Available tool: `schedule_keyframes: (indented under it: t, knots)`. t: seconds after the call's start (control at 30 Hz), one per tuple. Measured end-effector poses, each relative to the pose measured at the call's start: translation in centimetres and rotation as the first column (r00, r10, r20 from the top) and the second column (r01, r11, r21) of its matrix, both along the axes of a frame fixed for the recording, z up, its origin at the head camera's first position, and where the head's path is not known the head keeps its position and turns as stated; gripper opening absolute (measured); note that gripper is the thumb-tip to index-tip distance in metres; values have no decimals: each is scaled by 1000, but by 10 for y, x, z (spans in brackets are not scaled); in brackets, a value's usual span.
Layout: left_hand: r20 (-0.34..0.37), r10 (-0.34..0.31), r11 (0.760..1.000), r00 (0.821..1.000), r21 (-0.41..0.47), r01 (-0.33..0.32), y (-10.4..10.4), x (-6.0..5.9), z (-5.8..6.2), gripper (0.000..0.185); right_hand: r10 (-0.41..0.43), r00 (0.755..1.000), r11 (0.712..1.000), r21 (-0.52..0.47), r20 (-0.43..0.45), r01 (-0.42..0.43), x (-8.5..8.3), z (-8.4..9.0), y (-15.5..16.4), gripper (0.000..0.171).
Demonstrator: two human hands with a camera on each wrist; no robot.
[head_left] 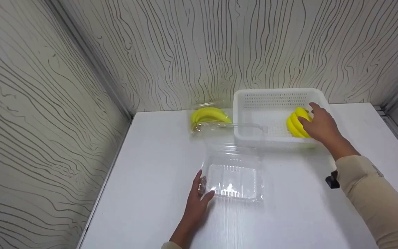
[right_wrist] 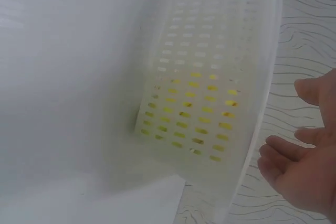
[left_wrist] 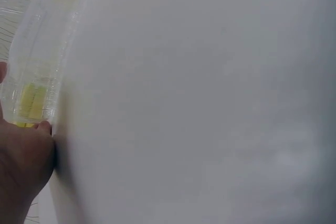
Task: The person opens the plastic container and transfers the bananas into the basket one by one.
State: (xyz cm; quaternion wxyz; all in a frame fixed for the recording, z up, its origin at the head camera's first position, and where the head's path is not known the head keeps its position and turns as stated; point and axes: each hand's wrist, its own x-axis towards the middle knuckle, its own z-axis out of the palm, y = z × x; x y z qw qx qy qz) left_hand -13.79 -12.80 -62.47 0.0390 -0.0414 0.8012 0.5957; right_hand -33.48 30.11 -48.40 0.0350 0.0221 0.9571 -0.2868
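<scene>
White table (head_left: 150,166): left hand (head_left: 195,204) grips the near clear plastic container (head_left: 231,174) — right hand (head_left: 322,124), spread, at yellow bananas (head_left: 294,125) in far white plastic basket (head_left: 273,99).

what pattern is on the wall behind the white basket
Dark, wavy wood-grain lines on a pale wall; clearest in head view.

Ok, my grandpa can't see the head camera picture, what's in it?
A right hand is over yellow bananas in a white, rectangular plastic basket. A left hand holds an open, clear plastic box on a white table; behind it, more yellow bananas sit in another clear plastic box.
</scene>
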Motion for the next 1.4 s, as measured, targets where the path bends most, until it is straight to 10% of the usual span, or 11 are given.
schedule_keyframes:
  t: [0.53, 0.93, 1.4]
  knots:
    - [3, -8, 1000, 1000, -7, 8, 0, -1, -1, 85, 124, 972, 970, -184, -201, -162, 102, -17, -56, 69]
    - [-29, -15, 1000, 999, 19, 15, 1, 1, -1, 85, 362, 932, 921, -166, 32, -352, 166, -61, -106, 99]
    - [-13, 5, 1000, 1000, -10, -5, 3, 0, 1, 85, 316, 946, 922, -261, 76, -287, 186, -86, -133, 123]
